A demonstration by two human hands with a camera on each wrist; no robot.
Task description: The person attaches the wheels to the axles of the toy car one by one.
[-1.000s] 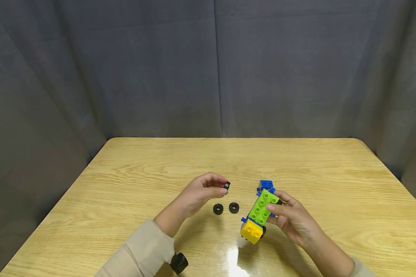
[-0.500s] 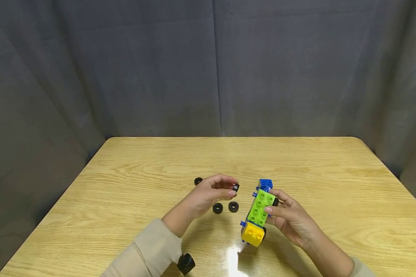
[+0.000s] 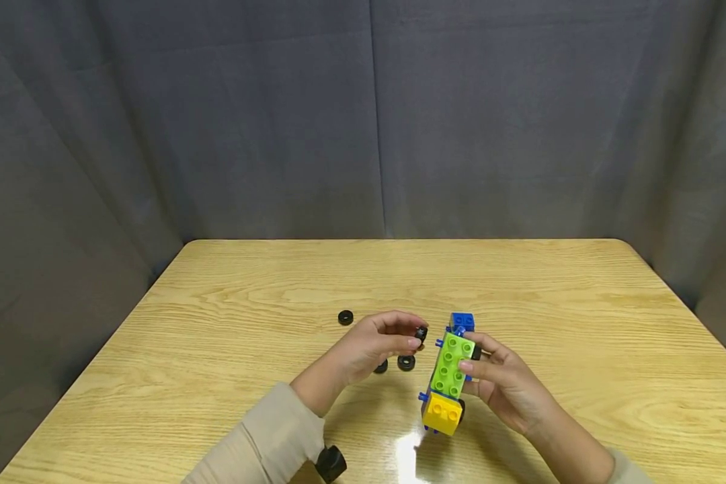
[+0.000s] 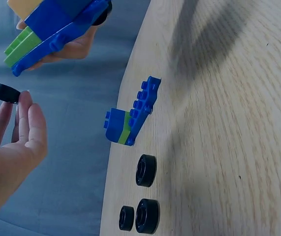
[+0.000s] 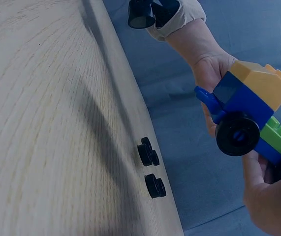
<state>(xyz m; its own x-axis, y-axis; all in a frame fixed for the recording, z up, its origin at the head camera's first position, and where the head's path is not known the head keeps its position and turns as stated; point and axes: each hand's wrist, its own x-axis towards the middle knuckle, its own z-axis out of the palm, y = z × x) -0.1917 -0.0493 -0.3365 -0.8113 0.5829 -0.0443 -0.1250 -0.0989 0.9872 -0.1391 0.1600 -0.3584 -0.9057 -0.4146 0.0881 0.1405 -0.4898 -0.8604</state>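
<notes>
My left hand [image 3: 369, 349] pinches a small black toy wheel [image 3: 421, 333] between thumb and fingers, just left of the toy car. The car [image 3: 450, 366], built of bricks with a green studded top and a yellow end block [image 3: 441, 413], is held above the table by my right hand [image 3: 511, 383], thumb on the green brick. Blue axle pegs [image 3: 423, 396] stick out bare on the car's left side. On its other side sits a black wheel [image 5: 237, 133], plain in the right wrist view. In the left wrist view the pinched wheel [image 4: 6, 93] is near the car's blue underside [image 4: 61, 42].
Three loose black wheels lie on the wooden table: one farther back [image 3: 345, 317], one [image 3: 406, 362] below my left fingertips, one [image 3: 380, 367] partly covered by that hand. Behind the car lies a blue brick piece [image 4: 142, 105] with a green layer. A grey curtain [image 3: 278, 134] hangs behind.
My left hand has moved right with the wheel, closer to the car, uncovering the rear loose wheel. The car has turned slightly in my right hand.
</notes>
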